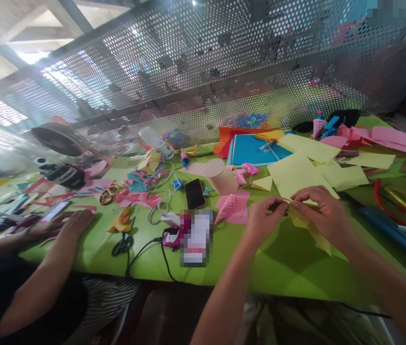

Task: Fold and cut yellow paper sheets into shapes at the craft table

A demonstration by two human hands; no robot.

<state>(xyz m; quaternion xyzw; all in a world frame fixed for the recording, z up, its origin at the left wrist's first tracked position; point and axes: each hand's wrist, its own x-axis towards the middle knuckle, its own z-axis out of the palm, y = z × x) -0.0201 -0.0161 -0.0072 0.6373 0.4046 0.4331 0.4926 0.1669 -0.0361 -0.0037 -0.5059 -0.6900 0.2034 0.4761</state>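
Note:
Both my hands meet over the green table (224, 249) on a folded piece of yellow paper (307, 225). My left hand (262, 218) pinches its left end with closed fingers. My right hand (323, 211) is curled over the top of the paper, its fingertips pressing on the fold. The paper's lower part hangs down below my right hand. Just beyond lie loose yellow sheets (296, 170).
A folded pink paper (233, 206), a black phone (195, 193), a paper cup on its side (220, 179) and blue and orange sheets (253, 148) lie nearby. Scissors (122, 244) and cables sit left. Another person's arm (48, 278) rests at left. A perforated metal screen (203, 72) backs the table.

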